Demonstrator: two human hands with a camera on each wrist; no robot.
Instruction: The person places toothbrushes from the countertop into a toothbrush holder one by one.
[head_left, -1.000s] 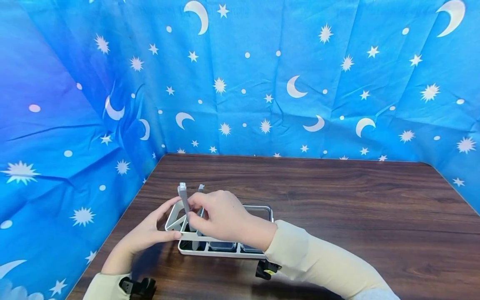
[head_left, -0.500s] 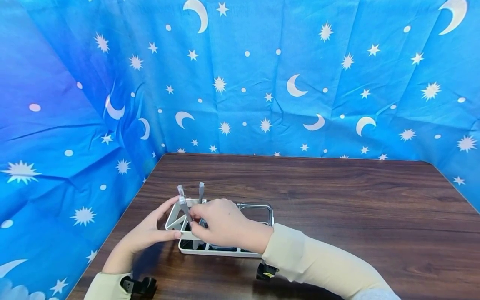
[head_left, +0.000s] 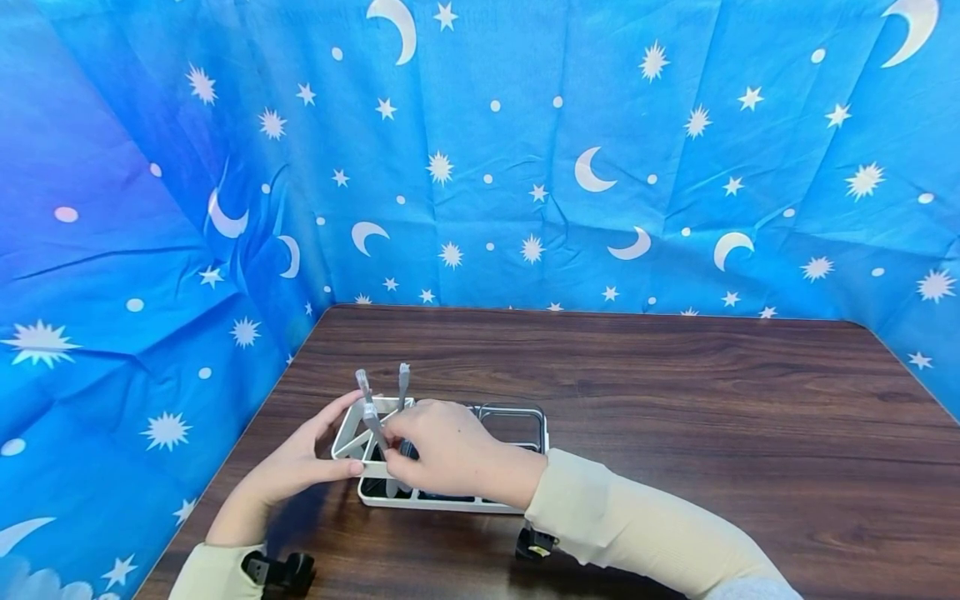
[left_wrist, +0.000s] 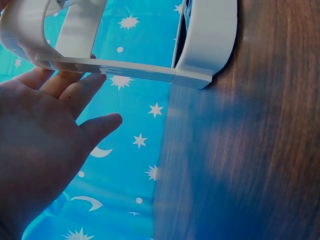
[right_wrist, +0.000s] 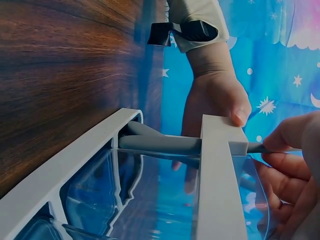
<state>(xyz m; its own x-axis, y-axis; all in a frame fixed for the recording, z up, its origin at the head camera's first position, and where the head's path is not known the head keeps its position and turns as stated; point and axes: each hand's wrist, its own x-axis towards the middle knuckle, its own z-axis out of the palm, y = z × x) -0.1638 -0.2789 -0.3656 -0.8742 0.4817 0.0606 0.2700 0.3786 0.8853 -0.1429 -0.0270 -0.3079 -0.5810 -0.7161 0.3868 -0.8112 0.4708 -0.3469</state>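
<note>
A white compartment organizer (head_left: 517,417) sits on the dark wood table (head_left: 675,400) near its front left corner. My left hand (head_left: 330,446) grips its left end, thumb on the front rim and fingers along the far side. In the left wrist view the left hand (left_wrist: 42,150) has its fingers against the organizer (left_wrist: 207,40). My right hand (head_left: 388,433) pinches a grey utensil (head_left: 366,402) that leans in a left compartment. A second grey utensil (head_left: 402,382) stands just behind it. The right wrist view shows the grey utensil (right_wrist: 160,144) passing through the organizer (right_wrist: 215,190) with the right hand's fingers (right_wrist: 290,165) on it.
Blue cloth with moons and stars (head_left: 525,167) walls the table on the left, back and right. Clear tinted inserts (right_wrist: 95,190) line the organizer's compartments. Black wrist cameras (head_left: 277,571) sit low by both sleeves. Bare wood stretches right of the organizer.
My right hand has sunk a little and taken the grey utensil deeper into the organizer, tilting it left. The left hand has stayed where it was.
</note>
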